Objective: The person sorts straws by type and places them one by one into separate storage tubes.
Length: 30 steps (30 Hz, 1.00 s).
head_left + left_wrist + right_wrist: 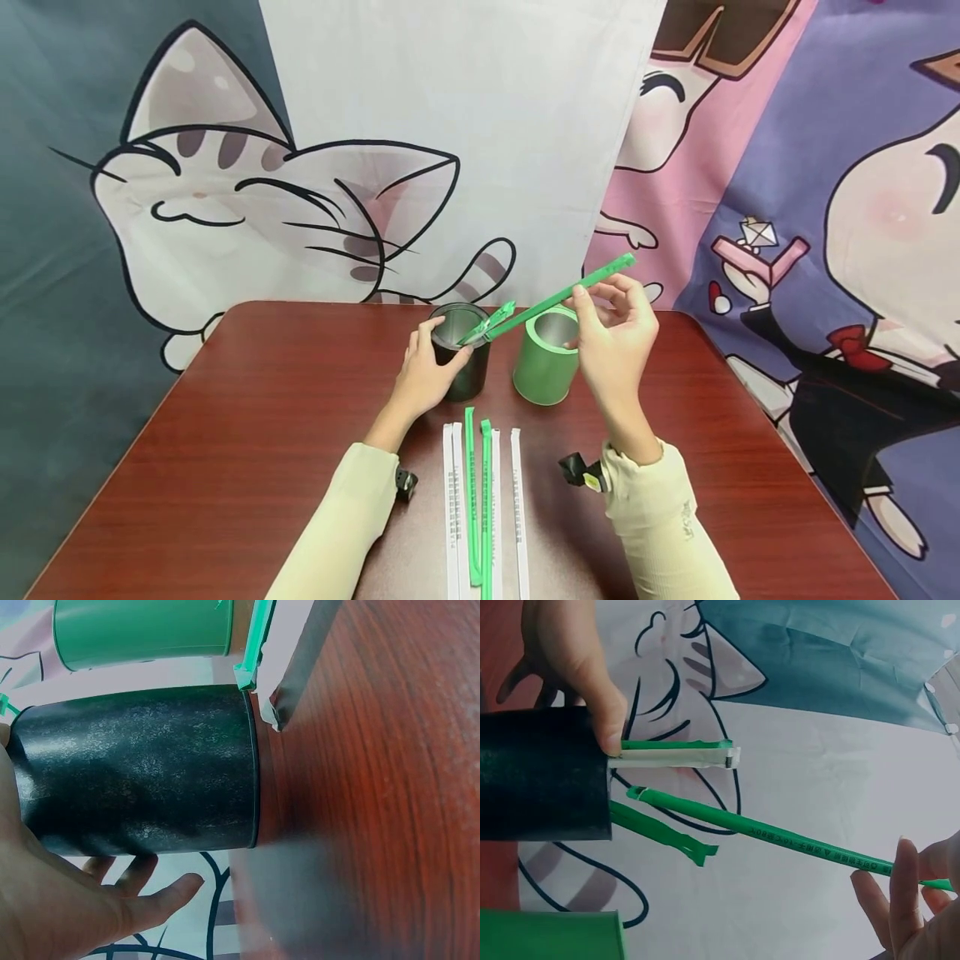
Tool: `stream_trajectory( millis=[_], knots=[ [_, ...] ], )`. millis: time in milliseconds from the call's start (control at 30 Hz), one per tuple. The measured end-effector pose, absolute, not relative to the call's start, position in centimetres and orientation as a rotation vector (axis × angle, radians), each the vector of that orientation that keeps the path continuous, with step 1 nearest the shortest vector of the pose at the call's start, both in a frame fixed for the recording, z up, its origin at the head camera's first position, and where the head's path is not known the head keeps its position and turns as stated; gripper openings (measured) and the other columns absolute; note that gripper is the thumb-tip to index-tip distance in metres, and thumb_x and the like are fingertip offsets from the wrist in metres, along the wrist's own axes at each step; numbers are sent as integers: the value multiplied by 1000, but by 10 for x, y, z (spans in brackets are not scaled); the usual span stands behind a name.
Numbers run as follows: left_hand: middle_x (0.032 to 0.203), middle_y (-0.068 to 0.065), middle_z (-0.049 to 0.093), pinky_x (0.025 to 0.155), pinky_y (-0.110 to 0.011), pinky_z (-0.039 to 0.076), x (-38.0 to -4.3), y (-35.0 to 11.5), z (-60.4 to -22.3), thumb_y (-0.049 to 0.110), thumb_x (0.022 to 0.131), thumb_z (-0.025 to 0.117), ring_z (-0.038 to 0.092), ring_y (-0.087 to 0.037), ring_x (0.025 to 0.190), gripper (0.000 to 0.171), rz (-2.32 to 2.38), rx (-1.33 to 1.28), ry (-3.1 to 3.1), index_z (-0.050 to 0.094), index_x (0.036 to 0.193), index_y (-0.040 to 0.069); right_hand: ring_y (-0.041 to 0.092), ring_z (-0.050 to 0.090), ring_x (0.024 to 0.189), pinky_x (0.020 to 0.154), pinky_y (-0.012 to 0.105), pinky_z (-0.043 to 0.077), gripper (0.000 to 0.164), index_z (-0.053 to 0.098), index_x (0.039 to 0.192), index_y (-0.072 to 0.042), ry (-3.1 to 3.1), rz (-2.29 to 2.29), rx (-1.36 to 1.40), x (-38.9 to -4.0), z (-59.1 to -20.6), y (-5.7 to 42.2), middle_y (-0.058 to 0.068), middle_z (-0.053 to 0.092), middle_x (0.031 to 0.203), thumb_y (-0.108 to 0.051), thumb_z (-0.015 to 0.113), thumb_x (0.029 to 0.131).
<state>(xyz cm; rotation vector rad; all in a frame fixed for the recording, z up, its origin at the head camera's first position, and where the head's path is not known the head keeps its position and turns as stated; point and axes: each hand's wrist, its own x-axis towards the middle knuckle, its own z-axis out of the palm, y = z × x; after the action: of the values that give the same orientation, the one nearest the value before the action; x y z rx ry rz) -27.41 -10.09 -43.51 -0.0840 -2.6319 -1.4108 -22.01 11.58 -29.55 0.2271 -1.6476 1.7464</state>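
My right hand (618,350) pinches a green-wrapped straw (543,304) between thumb and fingers. Slanting down to the left, the straw has its lower end at the rim of a black cup (467,379). Around that cup's upper left side my left hand (427,375) holds on, thumb at the front of the rim. Inside the black cup stand a white-wrapped straw (679,757) and green-wrapped straws (660,834), their tops poking out. Just right of it is a green cup (546,379), partly behind the held straw and right hand.
In front of the cups, several white-wrapped straws (517,500) and two green-wrapped straws (472,492) lie lengthwise on the brown table (285,417). A cartoon-printed cloth (465,83) hangs right behind the table's back edge.
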Motion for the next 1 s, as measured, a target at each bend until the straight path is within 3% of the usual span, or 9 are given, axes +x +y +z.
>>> stream_trajectory(
  millis=[200,433,533,667,767,833,1000],
  knots=[
    [144,-5,37,89,-61,42,-273,-100,-435,65,88,58,42,-33,130,72,-1408,-78,-2641,29,148,37,16,72,70,39,26,47,18,59,103,-1,-1661,1762,240,-228,-304,113,12,64,89,0,70,89],
    [144,-4,37,89,-61,42,-273,-101,-434,66,88,58,42,-33,129,72,-1415,-79,-2643,29,148,38,12,71,70,41,28,49,24,54,104,8,-1701,1772,239,-236,-315,107,13,64,88,-3,70,90],
    [144,-4,37,89,-60,43,-273,-100,-434,66,88,58,42,-33,129,73,-1415,-83,-2644,28,148,38,14,72,72,43,28,50,26,60,108,6,-1777,1726,223,-240,-321,104,15,68,91,-8,73,90],
    [144,-3,36,89,-60,42,-273,-100,-435,68,87,57,42,-33,129,74,-1417,-86,-2645,28,148,38,26,72,88,68,32,57,39,64,122,2,-1944,1589,196,-236,-322,99,19,72,102,-9,77,87],
    [145,-3,36,89,-60,42,-273,-100,-435,68,87,57,42,-33,129,73,-1416,-86,-2645,28,148,39,35,68,102,93,39,51,53,60,131,2,-2037,1529,168,-234,-325,98,22,70,111,-11,80,84],
    [144,-3,36,88,-60,43,-273,-100,-435,68,88,57,42,-33,129,73,-1414,-84,-2643,28,148,38,38,67,103,95,47,48,59,58,133,1,-2072,1527,153,-233,-326,98,22,69,114,-13,82,82],
    [144,-3,37,86,-60,43,-274,-100,-436,67,88,57,43,-32,127,73,-1407,-75,-2639,28,148,38,30,69,98,90,44,50,54,63,129,-8,-2122,1517,160,-235,-342,107,11,72,112,-26,83,82]
  ],
)
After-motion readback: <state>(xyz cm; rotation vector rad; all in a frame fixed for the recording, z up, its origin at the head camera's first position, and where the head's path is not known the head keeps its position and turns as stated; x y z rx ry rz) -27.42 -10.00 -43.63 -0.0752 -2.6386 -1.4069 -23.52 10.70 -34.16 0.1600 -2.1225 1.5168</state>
